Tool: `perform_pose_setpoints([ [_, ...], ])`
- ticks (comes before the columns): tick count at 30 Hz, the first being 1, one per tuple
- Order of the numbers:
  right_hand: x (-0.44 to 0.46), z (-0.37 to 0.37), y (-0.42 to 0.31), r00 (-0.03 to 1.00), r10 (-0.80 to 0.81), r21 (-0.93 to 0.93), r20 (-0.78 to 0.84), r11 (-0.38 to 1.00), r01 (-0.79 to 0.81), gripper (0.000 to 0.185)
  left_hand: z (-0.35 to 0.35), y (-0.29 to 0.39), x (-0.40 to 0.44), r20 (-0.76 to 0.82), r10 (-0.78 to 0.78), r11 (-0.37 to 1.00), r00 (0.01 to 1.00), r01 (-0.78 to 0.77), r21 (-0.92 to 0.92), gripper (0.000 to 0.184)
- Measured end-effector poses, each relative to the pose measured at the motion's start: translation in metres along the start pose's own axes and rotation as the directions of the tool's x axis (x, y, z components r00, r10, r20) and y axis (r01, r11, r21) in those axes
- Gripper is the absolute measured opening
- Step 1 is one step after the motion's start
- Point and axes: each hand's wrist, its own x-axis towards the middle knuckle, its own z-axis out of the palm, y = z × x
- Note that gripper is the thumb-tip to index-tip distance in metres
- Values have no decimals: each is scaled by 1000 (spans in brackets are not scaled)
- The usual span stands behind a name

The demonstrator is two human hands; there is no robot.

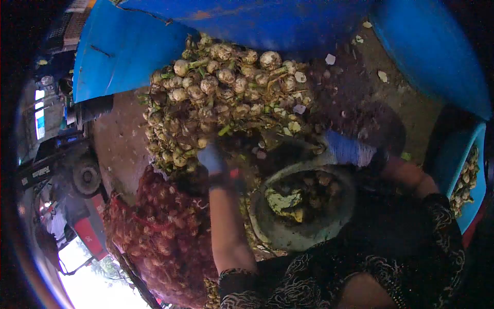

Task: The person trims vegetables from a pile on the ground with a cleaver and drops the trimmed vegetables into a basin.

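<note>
My left hand (211, 158), in a blue glove with a dark cuff, reaches to the near side of a heap of pale bulbs (208, 85). These look like garlic, with short stem stubs and soil on them. A whitish bulb (202, 142) lies right at its fingertips; whether it is gripped is unclear. A blurred red item (235, 173) shows beside the wrist. My right hand (351, 149), also blue-gloved, is over the far right rim of a pale round basin (260, 224). Motion smears its fingers. The basin contains dark clumps and a yellow-green scrap (284, 202).
A full red mesh sack (159, 237) stands left of my left arm. Blue barrels or tubs (128, 51) surround the heap, another blue tub (432, 51) is at the upper right, and a light-blue tub (478, 175) holds more bulbs. A wheeled machine (85, 177) stands far left.
</note>
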Motion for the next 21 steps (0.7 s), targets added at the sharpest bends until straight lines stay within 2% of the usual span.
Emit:
perform_pose_setpoints([
  [2, -1, 1, 2, 986, 140, 167, 88, 974, -153, 40, 10, -8, 9, -41, 59, 998, 997, -58, 21, 42],
  [4, 4, 6, 16, 999, 34, 214, 37, 976, -41, 46, 13, -6, 0, -66, 122, 993, 990, -122, 3, 40],
  [5, 4, 6, 23, 999, 32, 213, 35, 976, -38, 46, 12, -6, -6, -70, 156, 987, 985, -158, -22, 39],
  [8, -5, -5, -11, 998, -33, 168, -52, 985, 42, 46, 10, 4, -46, 0, 267, 961, 964, -266, -71, 35],
  [10, -9, -9, -26, 984, -34, -67, -175, 998, 23, 42, 11, 14, -74, 108, 322, 946, 941, -325, 7, 37],
  [11, -5, -6, -23, 985, -33, -65, -171, 998, 22, 42, 12, 20, -91, 220, 369, 917, 903, -392, 74, 39],
  [12, -1, -2, -18, 962, -189, -255, -198, 957, 136, 43, 14, 24, -104, 219, 368, 917, 904, -391, 75, 39],
  [13, 2, -1, -21, 919, -343, -440, -196, 868, 230, 45, 18, 26, -116, 314, 362, 927, 878, -374, -26, 32],
  [14, -1, -3, -26, 919, -340, -442, -199, 868, 225, 45, 22, 26, -126, 407, 362, 931, 838, -342, -125, 28],
  [15, -4, -10, -48, 942, -308, -478, -134, 852, 211, 41, 27, 22, -136, 412, 361, 932, 836, -339, -129, 28],
  [16, -6, -14, -65, 959, -273, -515, -70, 834, 200, 37, 31, 18, -145, 436, 393, 919, 810, -358, -163, 38],
  [17, -8, -16, -71, 960, -269, -517, -75, 834, 193, 37, 27, 10, -147, 499, 297, 955, 814, -255, -152, 46],
  [19, -11, -18, -78, 875, -471, -522, -115, 778, 350, 29, 20, -3, -151, 606, 93, 995, 790, -46, -92, 65],
  [20, -12, -18, -80, 876, -467, -524, -120, 779, 344, 29, 15, -6, -158, 763, -221, 812, 607, 548, -200, 67],
  [21, -14, -17, -81, 860, -492, -530, -136, 769, 356, 30, 17, -2, -165, 851, -290, 591, 438, 781, -202, 69],
])
